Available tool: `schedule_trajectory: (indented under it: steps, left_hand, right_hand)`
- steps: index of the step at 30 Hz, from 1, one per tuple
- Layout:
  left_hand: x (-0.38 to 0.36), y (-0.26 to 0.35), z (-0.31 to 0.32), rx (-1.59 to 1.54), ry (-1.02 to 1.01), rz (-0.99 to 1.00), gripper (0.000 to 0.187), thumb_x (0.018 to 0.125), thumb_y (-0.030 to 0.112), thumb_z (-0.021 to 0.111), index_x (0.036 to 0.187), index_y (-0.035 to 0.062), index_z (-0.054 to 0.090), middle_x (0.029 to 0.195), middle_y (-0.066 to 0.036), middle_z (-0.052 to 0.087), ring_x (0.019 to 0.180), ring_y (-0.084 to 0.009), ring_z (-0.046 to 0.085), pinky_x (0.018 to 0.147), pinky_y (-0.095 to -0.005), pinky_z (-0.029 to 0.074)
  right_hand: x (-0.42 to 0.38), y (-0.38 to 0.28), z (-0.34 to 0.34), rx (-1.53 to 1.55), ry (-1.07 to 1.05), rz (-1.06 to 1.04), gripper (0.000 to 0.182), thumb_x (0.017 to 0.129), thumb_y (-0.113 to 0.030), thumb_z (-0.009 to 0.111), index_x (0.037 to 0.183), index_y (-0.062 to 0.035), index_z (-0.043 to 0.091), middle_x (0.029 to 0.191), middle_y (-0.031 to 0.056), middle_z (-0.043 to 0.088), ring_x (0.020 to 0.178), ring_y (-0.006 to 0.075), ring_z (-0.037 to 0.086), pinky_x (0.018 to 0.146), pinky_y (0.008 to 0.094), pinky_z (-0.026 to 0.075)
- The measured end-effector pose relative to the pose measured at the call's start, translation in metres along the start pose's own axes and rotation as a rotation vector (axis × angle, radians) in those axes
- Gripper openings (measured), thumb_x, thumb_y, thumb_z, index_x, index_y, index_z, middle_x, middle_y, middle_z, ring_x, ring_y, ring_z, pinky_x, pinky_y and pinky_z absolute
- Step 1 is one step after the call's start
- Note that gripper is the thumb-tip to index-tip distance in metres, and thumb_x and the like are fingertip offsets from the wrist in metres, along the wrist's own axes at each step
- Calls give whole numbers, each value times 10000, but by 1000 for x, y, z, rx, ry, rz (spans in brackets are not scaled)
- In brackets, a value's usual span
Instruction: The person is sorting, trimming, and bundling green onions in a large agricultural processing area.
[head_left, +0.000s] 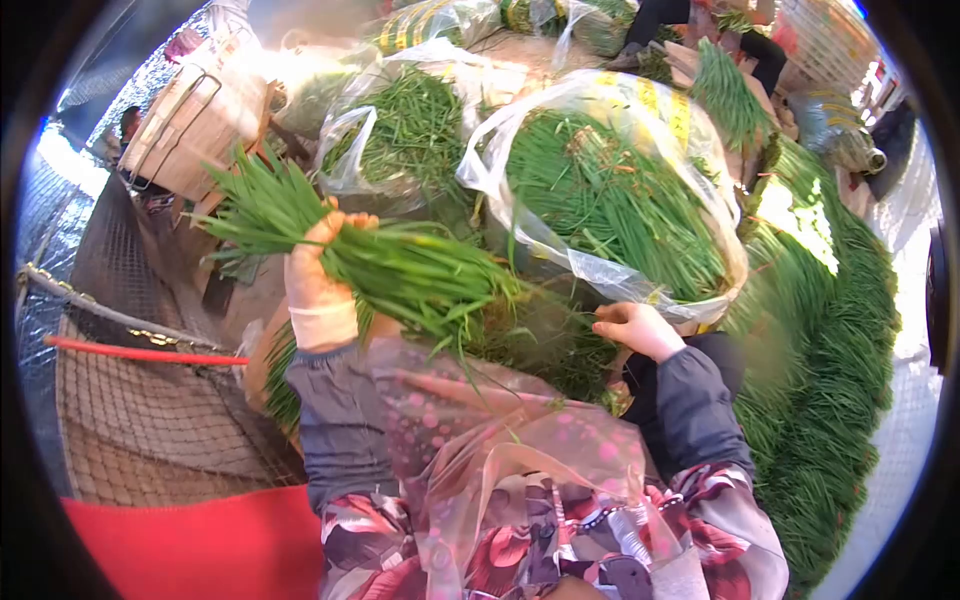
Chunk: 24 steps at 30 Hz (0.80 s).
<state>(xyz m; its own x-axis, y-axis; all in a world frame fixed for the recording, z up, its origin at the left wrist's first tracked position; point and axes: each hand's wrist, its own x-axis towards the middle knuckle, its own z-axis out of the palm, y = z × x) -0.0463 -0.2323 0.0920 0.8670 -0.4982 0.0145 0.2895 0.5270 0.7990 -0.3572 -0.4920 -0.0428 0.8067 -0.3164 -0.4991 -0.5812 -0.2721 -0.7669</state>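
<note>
A thick bunch of long green leaves (420, 275) lies across my left hand (322, 270), whose fingers are wrapped round it at the left of the view. My right hand (640, 328) is at the right of the bunch, apart from it, with thumb and fingers pressed together; what they hold, if anything, is too small to name. Loose leaves and stalks (560, 350) lie below and between my hands, above a pinkish see-through apron (500, 410). Just beyond my right hand stands an open clear plastic bag (615, 275) filled with green leaves (610, 200).
Another plastic bag of leaves (410, 130) stands behind. Long rows of green bunches (820, 400) line the right side. A wooden crate (185, 125) is at the upper left, a red pole (150, 350) and netting (120, 420) at the left. Another person's legs (765, 60) show at the top right.
</note>
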Motion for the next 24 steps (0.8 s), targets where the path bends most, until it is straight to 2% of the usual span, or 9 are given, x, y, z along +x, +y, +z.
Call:
schedule_trajectory:
  steps: [1,3,5,10,11,14,18,21,24]
  left_hand:
    - [5,6,2,15,-4,19,318,819,38,649,1124,54,558,867,-92,648,876,-238,656,916,-514,509]
    - [0,13,16,-3,-8,58,302,832,40,634,1124,51,558,906,-113,654,898,-255,656,897,-508,522]
    - [-10,18,29,69,-6,232,307,843,47,624,1141,48,547,936,-129,651,912,-267,650,899,-501,523]
    - [-58,23,56,23,108,412,351,875,109,611,1206,65,501,968,-152,623,977,-316,618,926,-491,501]
    - [-75,19,61,-60,104,406,344,873,74,595,1191,10,480,955,-142,635,943,-245,625,892,-400,484]
    - [-125,-2,43,6,110,496,150,885,98,555,1016,25,565,943,-99,613,966,-242,601,958,-443,443]
    - [-195,-43,7,365,-26,563,113,816,79,636,904,60,568,869,-99,605,956,-303,610,986,-514,420]
    - [-224,-49,-32,691,-415,589,162,800,64,679,951,80,622,901,-97,646,1061,-326,606,1033,-515,369]
    - [-232,2,-52,1212,-844,404,315,825,60,649,1139,52,622,1242,-143,593,1309,-328,438,1111,-491,257]
  right_hand:
    - [-13,-25,5,314,-292,94,707,824,-498,642,1329,-23,503,1134,160,661,989,308,655,866,366,513]
    - [-21,-34,35,710,-936,-269,732,853,-595,579,1356,-71,493,1201,157,630,1052,269,632,841,360,518]
    - [-19,-60,78,705,-910,-411,918,769,-682,612,1373,-11,446,1313,210,537,1137,279,576,953,428,462]
    - [54,-97,179,1455,-1331,-350,1094,670,-775,551,1493,-136,216,1508,170,295,1353,344,338,1099,542,270]
    - [58,-112,185,1450,-1335,-360,1094,670,-775,551,1493,-136,216,1508,170,295,1353,344,338,1099,542,270]
    - [60,-151,167,1800,-990,-519,1140,555,-725,660,1447,-107,310,1508,137,304,1368,360,295,1137,556,204]
    - [90,-142,169,2012,-1132,-483,982,611,-614,757,1381,-97,434,1417,118,457,1307,325,407,1104,549,289]
    - [115,-123,178,2055,-868,-253,751,681,-484,797,1266,-75,561,1264,125,595,1165,288,556,1033,516,409]
    - [123,-121,165,1902,-839,-344,507,743,-323,791,1141,-48,640,1097,133,676,974,257,657,903,469,522]
